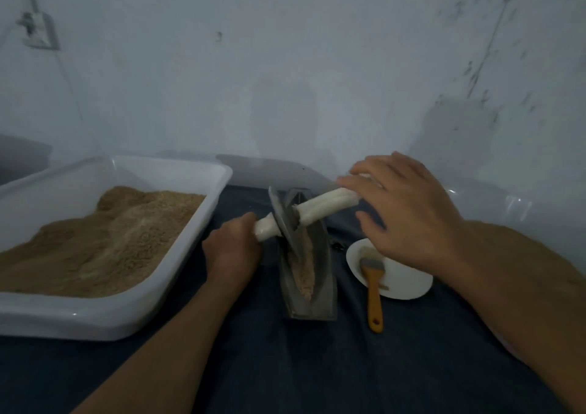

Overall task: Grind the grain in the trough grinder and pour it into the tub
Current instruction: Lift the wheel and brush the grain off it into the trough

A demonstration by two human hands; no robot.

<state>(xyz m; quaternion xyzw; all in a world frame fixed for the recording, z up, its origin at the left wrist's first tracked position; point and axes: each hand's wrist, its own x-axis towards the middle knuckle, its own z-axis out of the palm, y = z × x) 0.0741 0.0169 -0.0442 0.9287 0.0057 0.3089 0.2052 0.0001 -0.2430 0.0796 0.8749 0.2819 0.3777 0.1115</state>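
A grey metal trough grinder (pixel 320 290) stands on the dark cloth at centre, with tan ground grain (pixel 305 271) lying along its groove. A metal grinding wheel (pixel 281 223) sits tilted in the trough on a white axle handle (pixel 323 207). My left hand (pixel 231 248) grips the left end of the handle. My right hand (pixel 402 213) hovers over the right end with fingers spread, fingertips touching it. The white tub (pixel 203 242) on the left holds a heap of brown ground grain (pixel 104 239).
A white plate (pixel 402 283) lies right of the trough, and an orange-handled brush (pixel 374 290) rests across its edge. A pale wall rises close behind. Another white container (pixel 520 207) shows partly at the far right.
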